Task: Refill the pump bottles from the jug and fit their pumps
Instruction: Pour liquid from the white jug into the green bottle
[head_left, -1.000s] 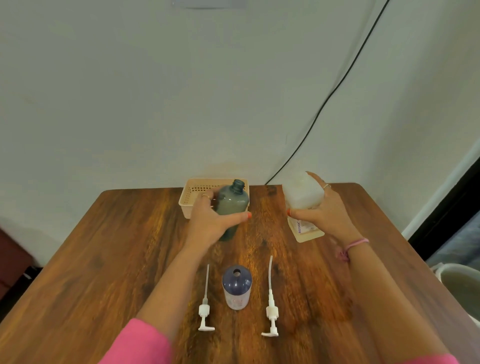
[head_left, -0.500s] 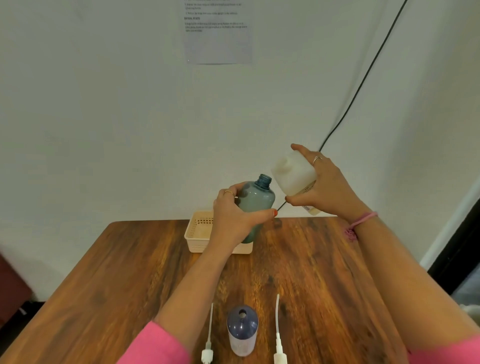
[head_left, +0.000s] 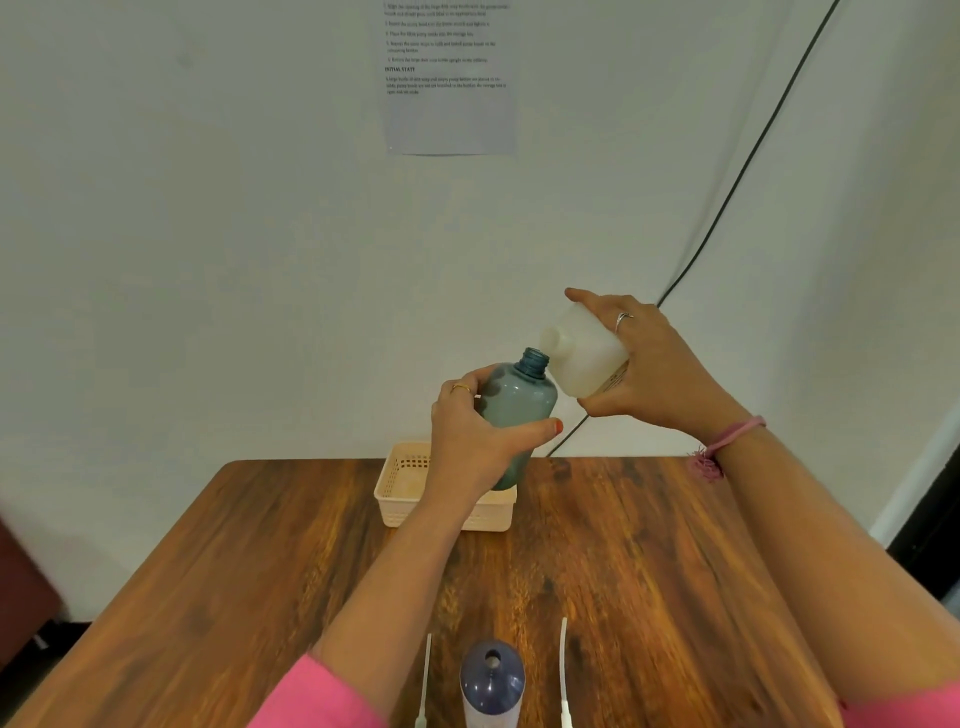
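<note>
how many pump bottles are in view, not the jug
2. The teal bottle is held up in the left hand, over the basket. The dark blue bottle stands on the table at the near edge, partly cut off. None look hidden.

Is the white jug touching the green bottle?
Cannot tell. In the head view the jug tips its spout right beside the bottle mouth; their edges meet in the picture, with no clear gap or contact.

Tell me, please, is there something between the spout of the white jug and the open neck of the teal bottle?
Nothing visible. The white jug, tilted in the right hand, has its spout just beside the open neck of the teal bottle held by the left hand. No cap or pump covers either opening.
</note>
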